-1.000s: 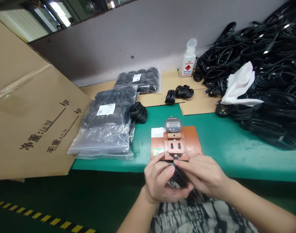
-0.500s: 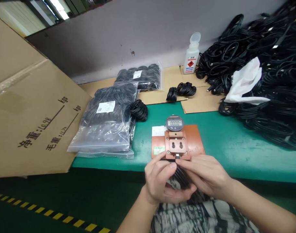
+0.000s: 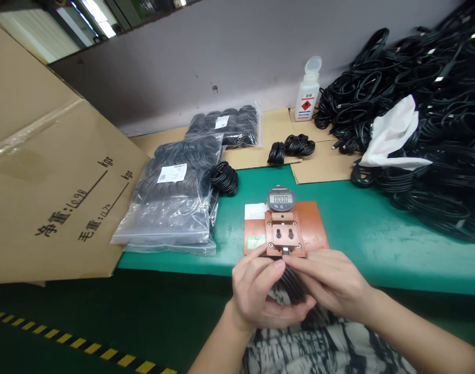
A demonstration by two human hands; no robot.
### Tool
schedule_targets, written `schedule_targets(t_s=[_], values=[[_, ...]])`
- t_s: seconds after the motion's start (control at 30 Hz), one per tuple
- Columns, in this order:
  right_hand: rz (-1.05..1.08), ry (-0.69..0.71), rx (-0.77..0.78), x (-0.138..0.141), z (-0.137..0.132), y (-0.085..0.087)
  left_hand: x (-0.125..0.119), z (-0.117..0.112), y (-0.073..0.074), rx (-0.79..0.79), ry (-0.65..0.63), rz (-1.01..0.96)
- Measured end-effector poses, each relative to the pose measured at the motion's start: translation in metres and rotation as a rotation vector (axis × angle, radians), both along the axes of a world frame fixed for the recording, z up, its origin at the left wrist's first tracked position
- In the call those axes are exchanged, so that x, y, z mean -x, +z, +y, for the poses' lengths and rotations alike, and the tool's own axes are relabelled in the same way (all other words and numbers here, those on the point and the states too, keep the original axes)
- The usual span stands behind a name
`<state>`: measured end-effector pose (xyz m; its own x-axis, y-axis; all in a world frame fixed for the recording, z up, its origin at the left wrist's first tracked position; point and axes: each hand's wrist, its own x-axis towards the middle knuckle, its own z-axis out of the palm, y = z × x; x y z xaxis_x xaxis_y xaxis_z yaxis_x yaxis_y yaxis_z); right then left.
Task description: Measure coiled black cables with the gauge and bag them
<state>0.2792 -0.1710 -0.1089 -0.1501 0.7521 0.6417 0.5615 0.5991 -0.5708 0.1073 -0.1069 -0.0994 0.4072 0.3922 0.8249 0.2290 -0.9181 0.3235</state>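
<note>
My left hand cups a coiled black cable just in front of the table edge, thumb and fingers closed round it. My right hand pinches the same cable at its top end, fingertips meeting those of the left hand. The cable's plug end sits right at the slot of a brown test fixture on the green table. A round digital gauge on top of the fixture reads 0000.
Clear bags of black cables lie left of the fixture, beside a large cardboard box. A big heap of black cables with a white cloth fills the right. A white bottle and small coils stand at the back.
Both hands hold the cable in the same pose at the fixture's slot. Only the camera has shifted slightly; the gauge still reads 0000.
</note>
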Motion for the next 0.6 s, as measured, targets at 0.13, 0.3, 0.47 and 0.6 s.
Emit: schedule_targets(t_s=[0.13, 0.3, 0.47, 0.6], values=[[0.017, 0.009, 0.009, -0.0002, 0.0002, -0.0010, 0.0006, 0.0002, 0.0011, -0.010, 0.000, 0.015], [0.039, 0.021, 0.026, -0.0006, 0.0020, -0.0002, 0.0007, 0.0005, 0.0003, 0.004, -0.007, 0.013], [0.045, 0.023, 0.040, -0.0008, 0.0024, 0.0007, 0.0009, 0.0017, -0.0013, 0.018, -0.029, 0.006], [0.054, 0.016, 0.047, 0.0001, 0.0025, -0.0005, 0.0014, 0.0030, -0.0022, 0.032, -0.048, 0.004]])
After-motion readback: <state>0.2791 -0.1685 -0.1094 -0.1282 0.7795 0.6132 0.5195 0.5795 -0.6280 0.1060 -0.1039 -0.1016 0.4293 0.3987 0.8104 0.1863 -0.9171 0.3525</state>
